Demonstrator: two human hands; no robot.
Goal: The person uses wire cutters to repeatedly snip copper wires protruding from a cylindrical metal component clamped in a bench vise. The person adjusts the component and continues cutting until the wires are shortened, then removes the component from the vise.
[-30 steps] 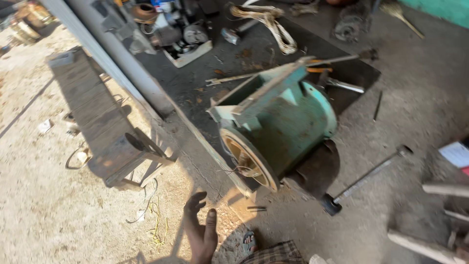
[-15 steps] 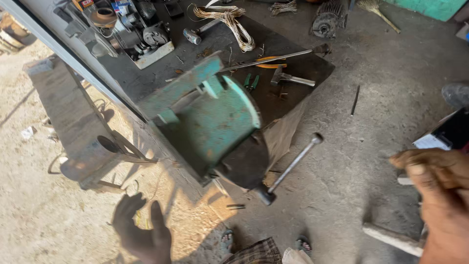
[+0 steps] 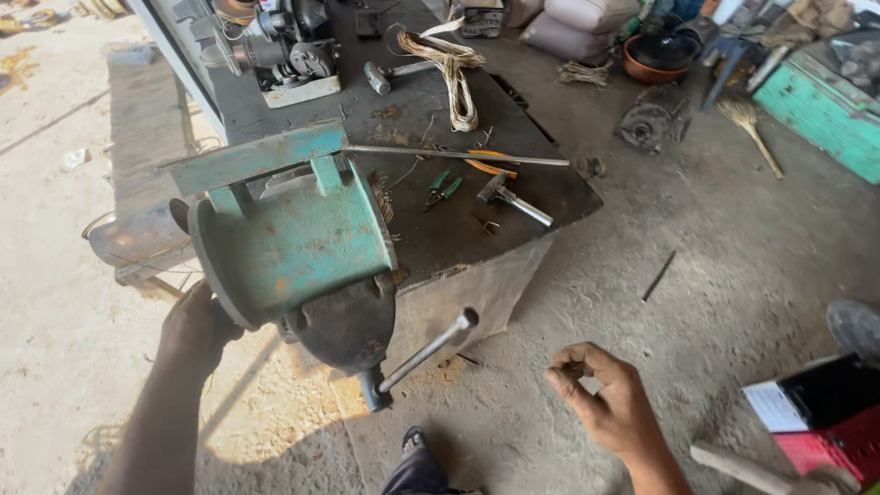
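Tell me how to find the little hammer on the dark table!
Start at the big green motor housing that the left hand touches at the dark metal table's near corner. Look right, past the green-handled pliers. The hammer lies flat there: short, all grey metal, just below the long thin rod.

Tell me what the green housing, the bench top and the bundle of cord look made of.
Green housing: likely cast metal under worn turquoise paint, with rusty patches showing. Bench top: seemingly steel plate, dark, dull and rust-spotted. Cord bundle: pale, fibrous strands, probably natural twine. The left hand touches the housing's rim.
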